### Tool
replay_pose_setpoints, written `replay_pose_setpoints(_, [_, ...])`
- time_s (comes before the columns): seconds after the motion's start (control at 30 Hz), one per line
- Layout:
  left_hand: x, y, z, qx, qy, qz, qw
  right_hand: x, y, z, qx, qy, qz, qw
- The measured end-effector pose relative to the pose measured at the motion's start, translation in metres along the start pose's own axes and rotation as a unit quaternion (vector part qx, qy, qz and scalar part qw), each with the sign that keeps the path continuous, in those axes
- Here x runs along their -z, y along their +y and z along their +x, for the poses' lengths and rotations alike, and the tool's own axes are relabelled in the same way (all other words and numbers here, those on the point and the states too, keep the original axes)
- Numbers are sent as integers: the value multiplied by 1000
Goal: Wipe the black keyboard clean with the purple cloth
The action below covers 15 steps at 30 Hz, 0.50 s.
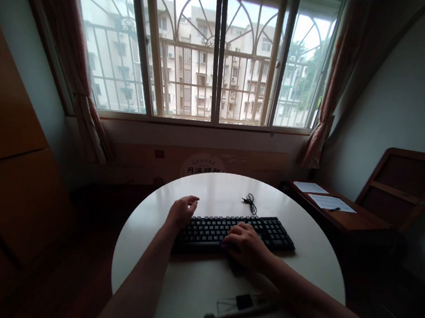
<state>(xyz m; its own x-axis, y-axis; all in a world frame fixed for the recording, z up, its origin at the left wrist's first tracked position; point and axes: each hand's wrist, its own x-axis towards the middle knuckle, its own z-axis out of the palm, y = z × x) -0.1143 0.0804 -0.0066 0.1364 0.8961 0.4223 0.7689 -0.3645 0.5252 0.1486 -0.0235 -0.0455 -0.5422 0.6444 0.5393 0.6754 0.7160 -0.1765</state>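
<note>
A black keyboard lies across the middle of a round white table. My left hand hovers at the keyboard's left end, fingers loosely curled and apart, holding nothing. My right hand rests on the keys near the keyboard's middle front, fingers bent down onto them. Its coiled black cable lies on the table just behind it.
A small brush and a clear packet with a black piece lie near the table's front edge. A low wooden side table with papers and a pen stands at right, a barred window behind, a wooden cabinet at left.
</note>
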Motion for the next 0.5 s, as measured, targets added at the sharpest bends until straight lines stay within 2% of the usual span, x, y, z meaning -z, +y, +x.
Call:
replay_pose_setpoints(0.07, [11, -14, 4, 51, 32, -2, 998, -1, -1, -1, 7, 5, -1, 1000])
replay_pose_setpoints(0.13, [19, -26, 5, 107, 32, 18, 994, -3, -2, -1, 4, 19, 7, 1000])
replay_pose_setpoints(0.23, [25, -39, 4, 170, -57, 46, 983, -5, -3, 0, -8, 37, 30, 999])
replay_pose_setpoints(0.33, [24, -44, 1, 172, -143, 42, 974, -5, -3, 2, 1, 16, 38, 999])
replay_pose_setpoints(0.5, [27, -50, -4, 173, -171, 41, 969, -6, -1, 8, 9, -24, 29, 999])
